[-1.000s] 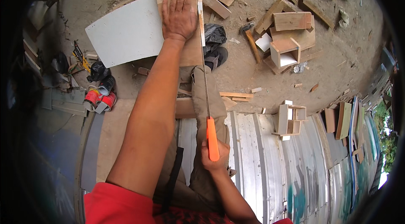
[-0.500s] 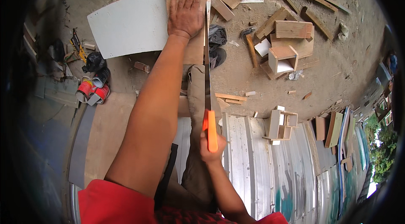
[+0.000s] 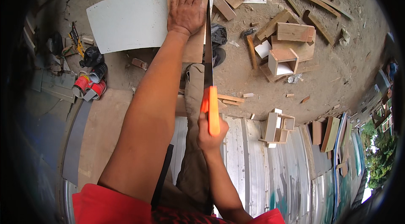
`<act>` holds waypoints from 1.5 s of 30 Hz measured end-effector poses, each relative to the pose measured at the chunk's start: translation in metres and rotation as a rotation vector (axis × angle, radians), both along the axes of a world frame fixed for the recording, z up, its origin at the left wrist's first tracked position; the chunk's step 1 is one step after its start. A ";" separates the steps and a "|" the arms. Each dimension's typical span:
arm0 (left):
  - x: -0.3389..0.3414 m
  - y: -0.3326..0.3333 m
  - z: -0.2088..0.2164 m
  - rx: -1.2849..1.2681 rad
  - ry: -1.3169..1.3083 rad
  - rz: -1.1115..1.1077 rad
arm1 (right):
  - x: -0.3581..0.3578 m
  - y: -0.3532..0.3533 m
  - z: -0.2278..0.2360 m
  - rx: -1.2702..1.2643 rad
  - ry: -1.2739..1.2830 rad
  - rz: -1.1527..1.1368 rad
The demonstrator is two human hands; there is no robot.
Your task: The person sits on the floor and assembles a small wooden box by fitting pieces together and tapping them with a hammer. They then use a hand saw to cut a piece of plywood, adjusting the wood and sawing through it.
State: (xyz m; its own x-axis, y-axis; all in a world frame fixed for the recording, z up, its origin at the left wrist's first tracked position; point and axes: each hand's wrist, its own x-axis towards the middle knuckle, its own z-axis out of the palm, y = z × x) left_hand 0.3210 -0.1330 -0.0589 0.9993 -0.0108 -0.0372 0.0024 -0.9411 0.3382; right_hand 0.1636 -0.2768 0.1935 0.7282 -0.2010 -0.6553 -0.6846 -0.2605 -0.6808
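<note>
My left hand point(image 3: 187, 8) lies flat with its fingers stretched out on a brown wooden board point(image 3: 194, 51). The board rests across a larger white panel point(image 3: 128, 19) that reaches out to the left. In my right hand point(image 3: 212, 133) is the orange handle of a hand saw point(image 3: 214, 112), with the fingers wrapped round it. The saw's long dark blade points away from me along the board's right edge, just right of my left hand. I cannot tell how deep the teeth sit in the wood.
A hammer point(image 3: 250, 49) lies on the dirt near several wooden offcuts and a small wooden box point(image 3: 282, 61). Another small wooden frame point(image 3: 278, 128) stands on corrugated metal sheeting point(image 3: 249, 156). Red cans point(image 3: 97, 89) and a black plastic bag point(image 3: 91, 57) are at left.
The saw and my right hand have moved forward, away from me, along the board's edge. My left hand stays pressed on the board.
</note>
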 end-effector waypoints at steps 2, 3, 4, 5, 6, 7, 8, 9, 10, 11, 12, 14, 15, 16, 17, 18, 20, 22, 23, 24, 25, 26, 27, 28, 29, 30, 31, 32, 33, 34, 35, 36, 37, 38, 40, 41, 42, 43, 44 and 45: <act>-0.006 -0.001 0.003 0.006 0.023 -0.001 | -0.025 -0.024 0.050 -0.006 0.117 0.123; -0.006 -0.004 0.001 -0.002 0.025 -0.004 | -0.023 -0.026 0.054 0.005 0.145 0.118; -0.006 -0.005 0.000 0.001 0.018 -0.007 | -0.011 -0.016 0.044 -0.025 0.073 0.084; -0.003 -0.005 -0.002 0.003 0.014 -0.012 | 0.004 -0.003 0.025 -0.058 0.003 0.048; 0.000 -0.002 -0.001 0.024 0.001 -0.019 | 0.017 0.005 -0.016 -0.019 -0.090 -0.017; 0.001 -0.002 -0.001 0.029 0.009 -0.034 | 0.056 0.012 -0.052 0.009 -0.005 -0.053; 0.002 -0.004 -0.001 0.036 0.009 -0.053 | 0.092 0.022 -0.090 0.031 -0.074 -0.054; 0.010 -0.005 -0.003 0.030 0.003 -0.069 | 0.124 0.034 -0.119 -0.018 -0.149 -0.053; 0.011 -0.006 -0.002 0.028 0.005 -0.076 | 0.154 0.039 -0.134 -0.001 -0.171 -0.090; 0.008 -0.001 -0.001 0.039 0.015 -0.075 | 0.170 0.045 -0.140 0.031 -0.184 -0.120; 0.003 -0.003 -0.012 0.080 -0.001 -0.089 | 0.162 0.046 -0.134 0.032 -0.167 -0.101; -0.004 -0.008 -0.008 0.055 0.027 -0.074 | 0.109 0.042 -0.099 0.029 -0.109 -0.067; -0.002 -0.003 -0.006 0.057 0.030 -0.046 | 0.065 0.035 -0.068 0.025 -0.077 -0.045; 0.003 0.004 -0.004 0.075 0.021 -0.041 | 0.020 0.022 -0.032 0.030 -0.040 -0.020; -0.001 0.005 0.000 0.080 0.026 -0.023 | -0.011 0.007 0.012 -0.006 -0.012 0.076; 0.001 0.000 0.003 0.053 0.032 -0.050 | -0.040 0.001 0.050 -0.052 0.036 0.138; -0.001 -0.005 0.007 0.025 0.047 -0.047 | -0.052 -0.008 0.087 -0.023 0.070 0.180; -0.001 -0.006 0.005 0.018 0.021 -0.061 | -0.059 0.005 0.086 0.084 0.044 0.199; 0.003 -0.005 0.003 0.020 0.000 -0.073 | -0.063 0.024 0.067 0.185 -0.011 0.224; 0.009 -0.005 0.001 0.007 -0.015 -0.075 | -0.073 0.048 0.047 0.228 -0.036 0.254; 0.001 -0.005 0.003 -0.002 -0.007 -0.054 | -0.083 0.059 0.038 0.278 -0.035 0.303; 0.000 -0.004 0.004 -0.018 -0.008 -0.055 | -0.076 0.064 0.029 0.220 -0.012 0.223; 0.008 -0.003 0.001 -0.001 -0.014 -0.064 | -0.064 0.067 0.009 0.171 -0.024 0.146; 0.008 -0.003 -0.002 0.023 -0.017 -0.064 | -0.061 0.061 -0.002 0.032 -0.091 0.056; 0.002 -0.004 -0.001 0.028 0.003 -0.078 | -0.048 0.052 -0.001 0.008 0.008 0.026; 0.002 -0.004 0.003 -0.005 0.025 -0.072 | -0.040 0.035 0.013 -0.020 0.127 0.006; -0.006 -0.005 0.006 0.011 0.039 -0.078 | -0.042 0.020 0.027 -0.035 0.080 0.071; -0.003 -0.004 0.002 0.029 0.031 -0.067 | -0.040 0.002 0.030 -0.050 0.010 0.151; -0.001 -0.003 -0.001 0.047 0.023 -0.055 | -0.035 -0.011 0.033 -0.066 -0.059 0.233; 0.002 -0.005 0.000 0.038 0.032 -0.061 | -0.027 -0.018 0.033 -0.065 -0.093 0.234; 0.001 -0.005 0.002 0.031 0.023 -0.062 | -0.019 -0.022 0.038 -0.054 -0.120 0.241; 0.001 -0.005 0.003 0.023 0.015 -0.062 | -0.011 -0.024 0.041 -0.043 -0.146 0.250; 0.002 -0.005 0.003 0.020 0.005 -0.067 | -0.002 -0.024 0.040 -0.034 -0.126 0.246; 0.001 -0.005 0.004 0.018 0.013 -0.067 | 0.007 -0.023 0.038 -0.027 -0.102 0.245; 0.002 -0.004 0.005 0.016 0.027 -0.063 | 0.011 -0.020 0.031 0.021 -0.051 0.230; 0.002 -0.004 0.004 0.023 0.019 -0.068 | 0.013 -0.017 0.028 0.026 -0.089 0.235; 0.002 -0.004 0.003 0.031 0.010 -0.074 | 0.015 -0.013 0.024 0.030 -0.127 0.239; 0.001 -0.003 0.003 0.041 0.005 -0.080 | 0.015 -0.009 0.022 0.039 -0.162 0.242; 0.002 -0.002 0.002 0.045 0.006 -0.082 | 0.016 -0.008 0.024 0.075 -0.111 0.235; 0.002 -0.002 0.001 0.048 0.007 -0.085 | 0.018 -0.003 0.024 0.080 -0.109 0.195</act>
State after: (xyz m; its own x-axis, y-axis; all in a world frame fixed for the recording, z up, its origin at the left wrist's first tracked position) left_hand 0.3234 -0.1351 -0.0575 0.9945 -0.0934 -0.0471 -0.0757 -0.9532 0.2927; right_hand 0.1818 -0.2799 0.2170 0.8154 -0.0003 -0.5790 -0.5480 -0.3231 -0.7716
